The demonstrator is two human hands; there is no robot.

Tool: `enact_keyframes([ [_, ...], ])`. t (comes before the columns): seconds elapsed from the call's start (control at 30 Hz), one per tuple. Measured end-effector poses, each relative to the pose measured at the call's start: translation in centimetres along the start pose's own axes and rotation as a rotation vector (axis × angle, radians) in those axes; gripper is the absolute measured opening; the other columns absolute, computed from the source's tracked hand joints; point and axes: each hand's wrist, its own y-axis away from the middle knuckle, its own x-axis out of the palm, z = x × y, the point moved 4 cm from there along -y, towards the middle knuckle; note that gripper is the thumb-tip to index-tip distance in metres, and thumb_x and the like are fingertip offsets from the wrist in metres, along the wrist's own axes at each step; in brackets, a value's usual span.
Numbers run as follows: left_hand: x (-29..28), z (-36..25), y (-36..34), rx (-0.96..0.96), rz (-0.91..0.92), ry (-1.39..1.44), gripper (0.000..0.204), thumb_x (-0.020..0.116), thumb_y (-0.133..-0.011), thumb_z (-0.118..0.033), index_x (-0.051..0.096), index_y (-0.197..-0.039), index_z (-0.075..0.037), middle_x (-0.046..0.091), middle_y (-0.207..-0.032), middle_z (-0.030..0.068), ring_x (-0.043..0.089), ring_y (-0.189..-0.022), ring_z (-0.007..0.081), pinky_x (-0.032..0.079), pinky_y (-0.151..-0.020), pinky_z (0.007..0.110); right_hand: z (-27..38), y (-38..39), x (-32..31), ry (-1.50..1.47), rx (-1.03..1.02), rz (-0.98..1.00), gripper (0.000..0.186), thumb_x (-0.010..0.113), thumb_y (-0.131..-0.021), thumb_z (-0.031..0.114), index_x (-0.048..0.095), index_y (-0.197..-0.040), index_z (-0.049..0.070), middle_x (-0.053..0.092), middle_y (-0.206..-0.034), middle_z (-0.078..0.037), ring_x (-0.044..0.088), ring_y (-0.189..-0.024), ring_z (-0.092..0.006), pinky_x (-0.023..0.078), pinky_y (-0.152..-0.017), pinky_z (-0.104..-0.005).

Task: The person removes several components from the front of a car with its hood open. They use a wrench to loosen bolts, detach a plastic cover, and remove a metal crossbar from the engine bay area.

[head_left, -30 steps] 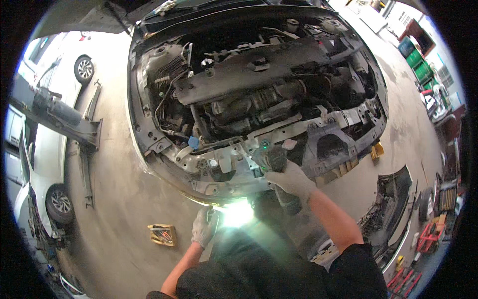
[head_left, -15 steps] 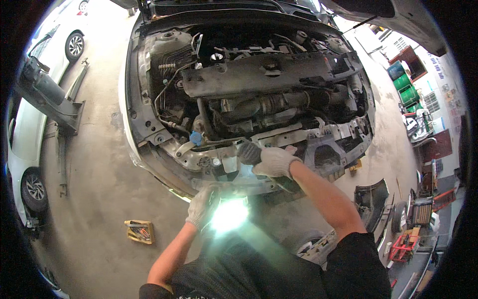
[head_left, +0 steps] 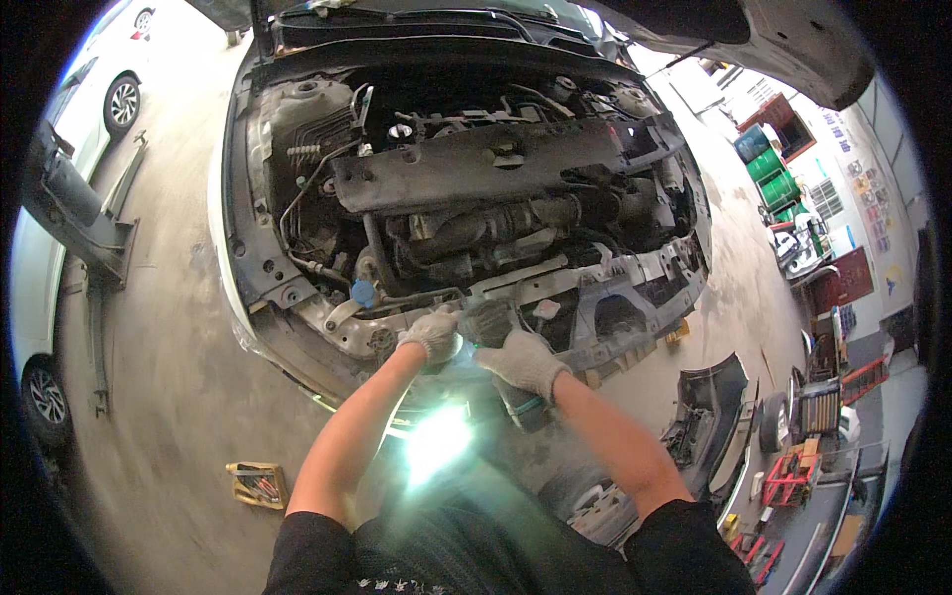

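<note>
My right hand (head_left: 526,363), in a white knit glove, is wrapped round the grip of a dark cordless power driver (head_left: 490,322). Its battery end hangs below my fist, and the head lies by the car's front crossmember. My left hand (head_left: 434,333), gloved too, is closed at the crossmember, just left of the driver's head; what its fingers pinch, if anything, is hidden. Beyond both hands lies the open engine bay (head_left: 476,223), with a black cover (head_left: 496,164) across the engine. A blue cap (head_left: 364,294) sits to the left of my left hand.
Strong glare from a lamp (head_left: 437,442) washes out the area below my hands. On the floor are a yellow tool case (head_left: 256,485) at left and a removed black bumper part (head_left: 706,416) at right. A lift post (head_left: 79,208) stands left; the raised hood hangs overhead.
My left hand has risen from beside the glare to the crossmember by the driver's head. The right hand with the driver has shifted slightly left and down as the whole view moved.
</note>
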Motion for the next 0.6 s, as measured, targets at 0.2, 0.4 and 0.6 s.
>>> enact_keyframes([
  [0.2, -0.1, 0.0, 0.1, 0.029, -0.113, 0.107, 0.037, 0.055, -0.090, -0.014, 0.055, -0.128, -0.013, 0.059, -0.124, 0.0219, 0.058, -0.117, 0.0414, 0.050, -0.095, 0.049, -1.2, 1.1, 0.6, -0.006, -0.005, -0.021, 0.059, 0.059, -0.082, 0.053, 0.072, -0.085, -0.004, 0.069, -0.086, -0.027, 0.069, -0.084, -0.0415, 0.053, -0.080, -0.0474],
  [0.4, -0.2, -1.4, 0.0, -0.172, -0.158, -0.110, 0.028, 0.056, -0.089, -0.014, 0.061, -0.116, -0.011, 0.062, -0.118, 0.0180, 0.064, -0.107, 0.0395, 0.053, -0.087, 0.052, -2.0, 1.3, 1.9, 0.042, -0.093, -0.152, 0.053, 0.061, -0.081, 0.049, 0.069, -0.085, -0.003, 0.068, -0.083, -0.026, 0.068, -0.084, -0.0422, 0.053, -0.077, -0.0474],
  [0.6, -0.4, -2.4, 0.4, -0.331, -0.147, 0.016, 0.029, 0.058, -0.091, -0.019, 0.062, -0.116, -0.007, 0.067, -0.113, 0.0195, 0.067, -0.105, 0.0374, 0.055, -0.085, 0.046, -2.6, 1.0, 2.1, -0.117, -0.055, -0.141, 0.058, 0.059, -0.083, 0.052, 0.068, -0.095, -0.004, 0.066, -0.095, -0.032, 0.065, -0.094, -0.0460, 0.050, -0.086, -0.0498],
])
